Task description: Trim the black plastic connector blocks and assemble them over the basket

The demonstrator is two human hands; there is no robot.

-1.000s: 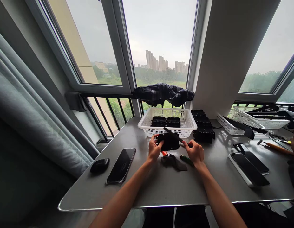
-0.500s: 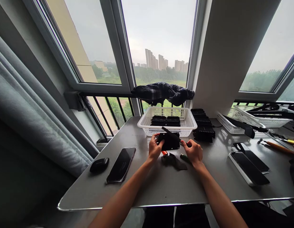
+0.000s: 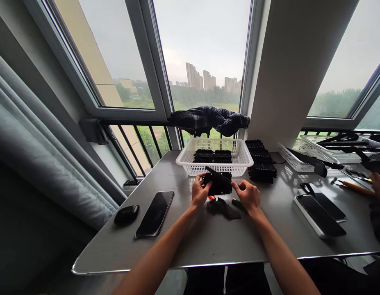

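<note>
My left hand (image 3: pixel 199 192) grips the left edge of a flat black plastic plate (image 3: pixel 222 187), thumb on its face. The plate has small notches along its edges and is held above the table, in front of the white basket. Closed around the near end of a long, dark, flat tool (image 3: pixel 215 173) is my right hand (image 3: pixel 249 196). This tool lies slantwise across the plate's upper part; its exact kind is unclear. Below the hands are a crumpled dark cloth (image 3: pixel 224 209), a small red-orange object (image 3: pixel 211 198) and a green object (image 3: pixel 237 203), partly hidden by my right hand.
Behind my hands stands a white basket (image 3: pixel 184 163) holding black plates. More black plates (image 3: pixel 261 164) are stacked to its right. A phone (image 3: pixel 155 214) and a black case (image 3: pixel 127 215) lie left; phones (image 3: pixel 321 216) lie right. Another person's hand (image 3: pixel 378 186) is at the right edge.
The dark tool has shifted slightly down and left across the plate, with my right hand. At the right edge, the other person's hand has come further into view with a dark object.
</note>
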